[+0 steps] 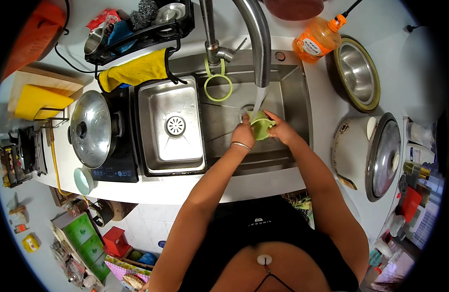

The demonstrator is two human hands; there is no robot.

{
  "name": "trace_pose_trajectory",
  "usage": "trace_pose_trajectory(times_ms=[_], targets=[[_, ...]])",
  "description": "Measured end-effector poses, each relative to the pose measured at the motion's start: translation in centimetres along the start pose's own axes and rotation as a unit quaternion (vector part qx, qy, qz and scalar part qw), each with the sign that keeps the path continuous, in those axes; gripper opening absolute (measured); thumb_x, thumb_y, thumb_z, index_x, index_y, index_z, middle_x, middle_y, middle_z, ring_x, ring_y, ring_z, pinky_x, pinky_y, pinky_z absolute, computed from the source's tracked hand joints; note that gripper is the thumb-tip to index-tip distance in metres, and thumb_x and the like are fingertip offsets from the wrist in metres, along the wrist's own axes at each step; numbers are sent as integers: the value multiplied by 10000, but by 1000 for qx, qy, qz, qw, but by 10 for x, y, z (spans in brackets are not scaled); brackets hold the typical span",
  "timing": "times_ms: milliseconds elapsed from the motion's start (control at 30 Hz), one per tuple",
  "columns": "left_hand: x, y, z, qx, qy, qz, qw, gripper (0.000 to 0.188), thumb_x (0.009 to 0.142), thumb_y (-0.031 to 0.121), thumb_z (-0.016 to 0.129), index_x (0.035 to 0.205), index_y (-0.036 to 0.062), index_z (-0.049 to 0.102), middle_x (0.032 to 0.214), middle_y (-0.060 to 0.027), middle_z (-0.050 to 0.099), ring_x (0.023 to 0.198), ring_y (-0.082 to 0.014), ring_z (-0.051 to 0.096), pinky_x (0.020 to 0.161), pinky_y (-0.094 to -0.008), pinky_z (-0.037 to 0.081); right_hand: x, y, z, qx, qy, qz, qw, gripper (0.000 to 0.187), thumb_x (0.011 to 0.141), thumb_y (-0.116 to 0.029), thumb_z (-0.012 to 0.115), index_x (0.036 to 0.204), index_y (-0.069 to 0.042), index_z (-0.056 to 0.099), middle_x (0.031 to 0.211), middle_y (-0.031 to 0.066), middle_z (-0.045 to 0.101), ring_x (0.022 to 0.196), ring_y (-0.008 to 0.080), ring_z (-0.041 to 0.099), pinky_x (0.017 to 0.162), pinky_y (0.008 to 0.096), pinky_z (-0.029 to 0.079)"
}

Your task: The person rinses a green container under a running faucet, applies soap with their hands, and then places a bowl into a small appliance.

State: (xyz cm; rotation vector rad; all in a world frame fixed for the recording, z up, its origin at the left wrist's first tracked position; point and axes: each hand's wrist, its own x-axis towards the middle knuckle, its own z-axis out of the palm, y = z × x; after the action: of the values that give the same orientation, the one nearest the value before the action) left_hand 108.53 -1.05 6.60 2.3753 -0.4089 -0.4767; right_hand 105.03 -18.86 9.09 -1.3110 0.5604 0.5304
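Observation:
A light green cup-like container (263, 129) sits between my hands over the right sink basin (224, 146). Water runs from the large curved faucet (261, 53) down into or just behind it. My left hand (244, 132) grips the container's left side, with a bracelet on that wrist. My right hand (281, 129) has its fingers curled round the right edge. Something clear, perhaps splashing water, shows by my left fingertips; I cannot make it out. A light green ring (218, 99) hangs from the smaller tap (214, 51) beyond my hands.
The left basin (151, 155) has a round drain. A lidded pan (90, 129) stands on a black cooktop (115, 173), near a pale green bowl (83, 181). A yellow cloth (134, 70) hangs on the black rack. At right are an orange soap bottle (317, 41), metal bowls (355, 73) and a lidded pot (353, 146).

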Motion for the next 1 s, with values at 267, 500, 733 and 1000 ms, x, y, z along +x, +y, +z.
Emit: trace_pose_trajectory(times_ms=[267,500,733,1000], targets=[[-25,-38,0,-74,-50,-95,991,764,785,196,591,1341,-142,190,1047,-313,570,985,-383,580,840,-399,472,12,33,29,-255,0,-209,944,737,681,154,516,1365,-78,368,1220,129,530,1152,230,492,942,290,390],[-28,-11,-31,36,-3,-119,992,761,760,23,536,1378,-90,107,1012,-315,566,958,-415,572,815,-420,472,10,36,26,-288,-50,-132,947,817,688,153,513,1420,-95,244,1327,145,439,1147,256,499,907,309,424],[-13,-27,-49,-127,202,-115,964,420,742,-58,545,1126,-89,378,1003,-288,578,908,-397,600,762,-434,481,96,23,-21,-184,-34,-78,979,614,780,-79,586,1348,-29,359,1224,122,513,1008,179,542,853,320,440],[82,-27,-87,-545,157,-260,781,222,885,35,453,1063,-98,442,965,-226,581,727,-331,647,544,-367,590,131,-86,57,89,-39,-35,995,495,883,-496,500,1205,-120,524,1094,30,577,961,158,540,836,322,429]])
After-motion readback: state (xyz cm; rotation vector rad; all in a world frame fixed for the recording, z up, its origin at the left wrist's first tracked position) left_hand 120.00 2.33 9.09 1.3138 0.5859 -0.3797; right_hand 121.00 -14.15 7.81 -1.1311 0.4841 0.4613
